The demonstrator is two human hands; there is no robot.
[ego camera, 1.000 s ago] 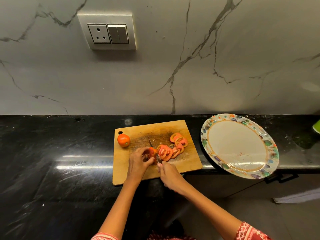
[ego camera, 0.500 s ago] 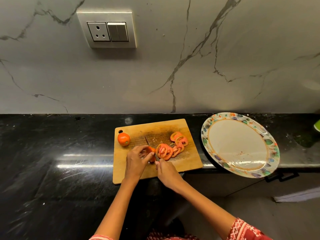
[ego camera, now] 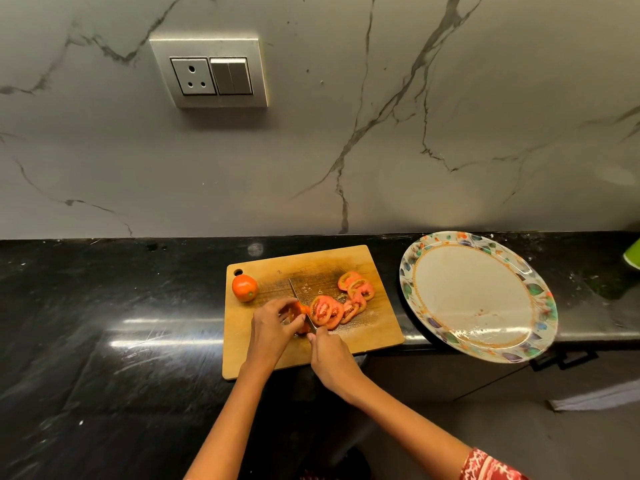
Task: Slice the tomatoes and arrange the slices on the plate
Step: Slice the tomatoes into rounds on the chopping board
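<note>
We note, far left on the wooden cutting board (ego camera: pixel 346 344), a whole tomato (ego camera: pixel 244 287): round, smooth-skinned, parked by the hanging hole, we judge to keep it clear of the blade until its turn. The board's middle is dark with juice and knife wear.

Next, the left hand (ego camera: pixel 272 329), fingers curled over the remaining tomato piece (ego camera: pixel 298 311), pinning it so it cannot roll. The knife (ego camera: pixel 301 308), thin steel, stands against the cut face; the right hand (ego camera: pixel 332 358) is wrapped round its handle, which the fist hides.

Right of the blade, the slices (ego camera: pixel 341 303) lie fanned and overlapping, wet, seed pockets showing, pushed aside to free cutting room.

Farthest right, the plate (ego camera: pixel 540 292): oval, glossy, leaf-patterned rim. It carries no slices and overhangs the black stone counter (ego camera: pixel 104 306) edge, within reach for arranging later.
</note>
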